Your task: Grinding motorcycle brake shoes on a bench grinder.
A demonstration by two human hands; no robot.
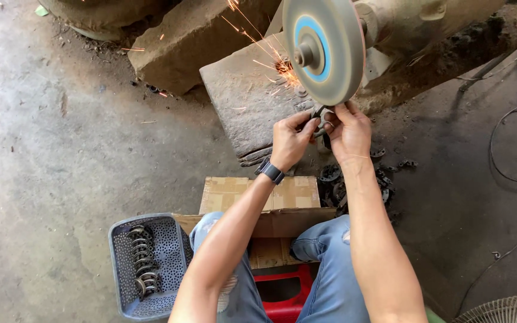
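Two hands are holding one small metal part (pixel 320 115) up against the lower rim of one grinding wheel (pixel 324 49). Part is looking dark grey, curved, mostly hidden behind the fingers, exact shape hard to tell. Left hand (pixel 292 140) is pinching the part from the left, fingers (pixel 304 119) pressed together on it; a dark wristband (pixel 270 171) is sitting on that wrist. Right hand (pixel 347 130) is pinching it from the right, fingertips curled close under the wheel. Wheel is grey with a blue ring around its hub, mounted on a dusty motor housing (pixel 411 24). Orange sparks (pixel 270 57) are flying off to the left, over one flat stone block (pixel 249 96) lying just behind the hands; a second stone block (pixel 195 39) is lying farther left.

One grey perforated basket (pixel 128 272) is standing on the concrete floor (pixel 61 149) by the left knee, holding one row of similar curved metal pieces (pixel 142 260), about eight, count not sure. One cardboard box (pixel 258 200) is sitting between the knees, one red stool (pixel 279 293) below it. One loose heap of dark metal parts (pixel 357 179) is lying on the floor beside the right forearm, too jumbled to count. One black cable (pixel 513 179) is trailing on the right, with one fan grille (pixel 507 311) showing in the bottom corner.
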